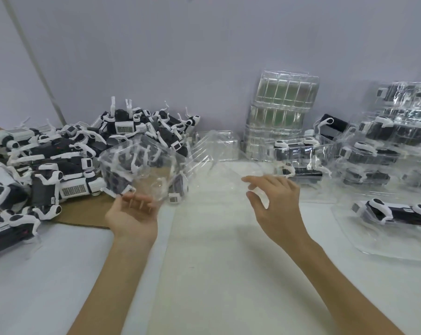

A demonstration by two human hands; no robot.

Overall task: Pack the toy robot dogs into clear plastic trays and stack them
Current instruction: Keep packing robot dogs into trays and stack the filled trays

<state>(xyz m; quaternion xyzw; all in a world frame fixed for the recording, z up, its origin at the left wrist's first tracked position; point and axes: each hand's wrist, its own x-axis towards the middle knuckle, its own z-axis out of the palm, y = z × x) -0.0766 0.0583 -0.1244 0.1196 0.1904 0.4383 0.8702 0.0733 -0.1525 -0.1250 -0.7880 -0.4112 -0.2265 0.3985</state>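
Seen from above, two bare forearms reach from the bottom edge up over a white table (204,274). The left hand (132,217) is at centre left, palm turned up, wrist bent back, its fingers (141,201) curled up around the near left corner of a clear tray (204,160), which it holds in the air. The tray is blurred and see-through, tilted, and spans the gap between the hands at about 12 o'clock from them. The right hand (274,204) is at centre right, back of the hand up, fingers loosely bent and pointing left, with its thumb (251,198) held apart below the index finger. The tray's right edge lies at that gap, but whether this hand grips it cannot be told. At 9 to 10 o'clock, black and white dogs (59,160) lie heaped in a pile on cardboard (83,216), legs sticking out in all directions. At 1 o'clock, against the wall (180,56), stands a stack of empty trays (282,112). At 2 o'clock are stacked packed trays (386,141) with dogs inside. At 3 o'clock, nearer, a lone tray (378,247) sits flat on the table holding one dog (393,212).
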